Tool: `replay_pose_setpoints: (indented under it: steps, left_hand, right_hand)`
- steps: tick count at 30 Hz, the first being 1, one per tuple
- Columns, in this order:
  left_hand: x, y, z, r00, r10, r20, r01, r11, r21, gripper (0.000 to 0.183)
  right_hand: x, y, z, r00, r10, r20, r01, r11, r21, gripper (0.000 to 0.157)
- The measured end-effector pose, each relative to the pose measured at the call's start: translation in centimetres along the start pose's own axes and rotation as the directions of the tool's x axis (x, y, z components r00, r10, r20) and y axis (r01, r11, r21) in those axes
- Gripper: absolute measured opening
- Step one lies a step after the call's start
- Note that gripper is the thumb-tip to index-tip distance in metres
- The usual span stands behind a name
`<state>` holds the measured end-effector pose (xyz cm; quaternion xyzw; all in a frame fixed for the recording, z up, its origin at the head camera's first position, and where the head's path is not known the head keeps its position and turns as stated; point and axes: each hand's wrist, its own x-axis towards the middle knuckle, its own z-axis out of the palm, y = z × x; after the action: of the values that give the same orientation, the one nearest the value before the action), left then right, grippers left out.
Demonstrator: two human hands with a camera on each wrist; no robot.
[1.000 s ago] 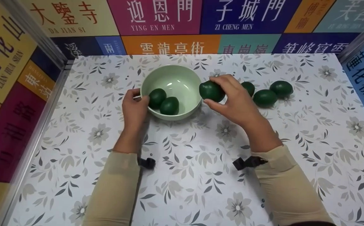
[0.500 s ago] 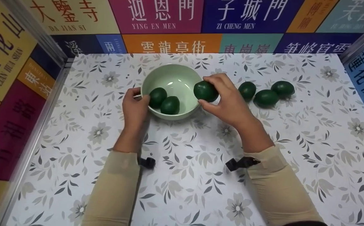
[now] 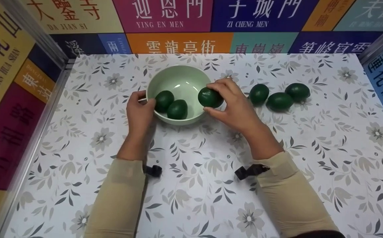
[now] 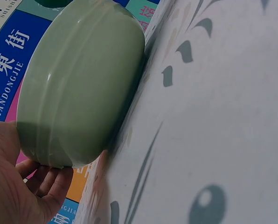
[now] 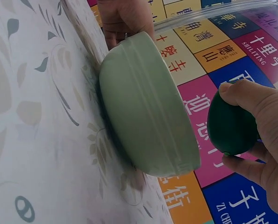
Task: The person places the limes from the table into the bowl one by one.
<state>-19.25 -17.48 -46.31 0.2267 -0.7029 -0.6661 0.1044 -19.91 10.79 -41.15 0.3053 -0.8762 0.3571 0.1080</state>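
A light green bowl [image 3: 191,79] stands on the table with two dark green avocados inside, one avocado [image 3: 164,101] against its left wall and another avocado [image 3: 177,109] beside it. My left hand [image 3: 139,112] pinches the bowl's left rim, thumb at the edge and fingers under the outside, as the left wrist view shows of the bowl [image 4: 78,88]. Between thumb and fingers, my right hand [image 3: 234,105] holds a third avocado [image 3: 209,97] over the bowl's right rim. In the right wrist view this avocado [image 5: 232,121] is held above the level of the rim.
To the right of my right hand, three more avocados lie close together: a near-left avocado [image 3: 259,94], a middle avocado [image 3: 280,101] and a far-right avocado [image 3: 297,92]. A floral cloth [image 3: 191,191] covers the table. Printed panels [image 3: 165,16] wall its back and sides.
My right hand has moved left with its avocado, from beside the bowl to over its right rim. My left hand keeps its grip on the bowl. The view has shifted slightly.
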Motion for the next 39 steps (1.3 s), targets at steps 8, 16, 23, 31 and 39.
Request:
replay_pose_setpoints:
  steps: [8,16,23,31,39]
  left_hand:
    - [0.0,0.1,0.0,1.000,-0.011,0.003,0.011,1.000,-0.018,0.032]
    - [0.1,0.1,0.1,1.000,0.011,0.002,-0.011,1.000,0.025,0.032]
    - [0.0,0.0,-0.1,1.000,0.024,-0.005,-0.023,0.997,0.077,0.032]
    - [0.1,0.2,-0.1,1.000,0.015,0.000,-0.015,0.998,0.065,0.033]
    - [0.0,0.1,0.0,1.000,0.020,-0.010,-0.020,0.997,0.068,0.033]
  right_hand:
    - [0.0,0.4,0.9,0.998,-0.060,-0.024,0.060,0.998,0.005,0.057]
    - [0.1,0.5,1.8,0.996,-0.085,-0.029,0.086,0.995,0.047,0.058]
    - [0.2,0.3,2.2,0.996,-0.084,-0.018,0.085,0.994,0.064,0.058]
    - [0.4,0.1,2.5,0.998,-0.069,0.006,0.068,0.996,0.063,0.059]
    - [0.5,0.2,3.0,0.998,-0.062,0.029,0.060,0.997,0.051,0.059]
